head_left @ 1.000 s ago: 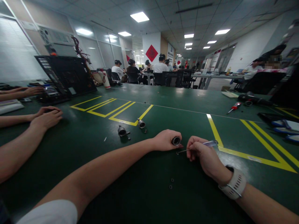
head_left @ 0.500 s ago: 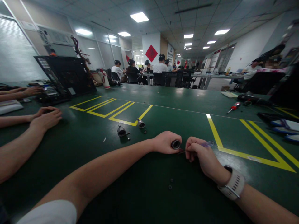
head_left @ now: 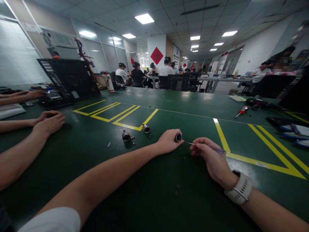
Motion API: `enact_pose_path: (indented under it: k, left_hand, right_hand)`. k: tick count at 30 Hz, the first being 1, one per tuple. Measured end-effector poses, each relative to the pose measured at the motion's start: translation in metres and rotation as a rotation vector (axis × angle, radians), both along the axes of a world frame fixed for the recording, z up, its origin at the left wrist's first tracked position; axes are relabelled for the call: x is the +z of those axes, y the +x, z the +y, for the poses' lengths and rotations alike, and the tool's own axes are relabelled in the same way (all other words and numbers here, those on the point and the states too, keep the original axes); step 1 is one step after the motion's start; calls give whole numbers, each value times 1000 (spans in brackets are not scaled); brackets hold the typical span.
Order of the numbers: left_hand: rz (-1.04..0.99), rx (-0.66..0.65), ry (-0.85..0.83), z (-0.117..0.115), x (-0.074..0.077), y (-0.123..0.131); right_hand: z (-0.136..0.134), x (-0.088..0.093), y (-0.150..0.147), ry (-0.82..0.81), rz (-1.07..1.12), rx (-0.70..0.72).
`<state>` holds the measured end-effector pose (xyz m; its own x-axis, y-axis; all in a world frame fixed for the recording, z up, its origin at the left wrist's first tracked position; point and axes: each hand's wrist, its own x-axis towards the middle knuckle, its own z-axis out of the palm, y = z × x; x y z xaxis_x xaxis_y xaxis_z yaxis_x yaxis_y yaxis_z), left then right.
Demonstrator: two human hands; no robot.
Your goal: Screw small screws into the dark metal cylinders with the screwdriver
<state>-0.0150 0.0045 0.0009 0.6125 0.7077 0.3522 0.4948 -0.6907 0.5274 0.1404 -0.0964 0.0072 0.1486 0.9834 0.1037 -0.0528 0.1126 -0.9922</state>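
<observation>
My left hand is wrapped round a dark metal cup-shaped part, its round open end facing me. In my right hand is a slim screwdriver with a clear purplish handle. Its thin shaft points left, with the tip close to the part's side; whether they touch I cannot tell. Just below lies a tiny ring on the green table. Nearer to me are two small dark rings. Two similar metal cups, one left of the other, stand beyond my left forearm with several small rings beside them.
Yellow tape marks areas on the green table. A red-handled screwdriver and a dark power tool lie at the right. Another person's hands are at the left, near a black equipment frame.
My left hand has moved slightly left and up with the metal part. The screwdriver has drawn back, showing more shaft. A tiny ring now shows on the table below my hands.
</observation>
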Motion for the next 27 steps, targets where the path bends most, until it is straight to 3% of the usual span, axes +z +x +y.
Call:
enact_pose_path:
  k: [7,10,14,20,24,27]
  left_hand:
    - [-221,256,-47,14,-3,1]
    - [-253,291,-44,15,-3,1]
    - [-270,287,-41,14,-3,1]
    - [-234,228,-29,7,-1,-2]
    - [-178,175,-18,-3,3,-3]
    - [-29,87,55,-14,8,-1]
  right_hand:
    - [-8,7,-8,60,-359,293]
    - [-13,6,-11,116,-461,393]
    - [-31,2,-22,201,-563,475]
    - [-86,6,-50,311,-681,587]
    - [-115,10,-64,345,-1010,822]
    - [-129,8,-64,449,-1102,933]
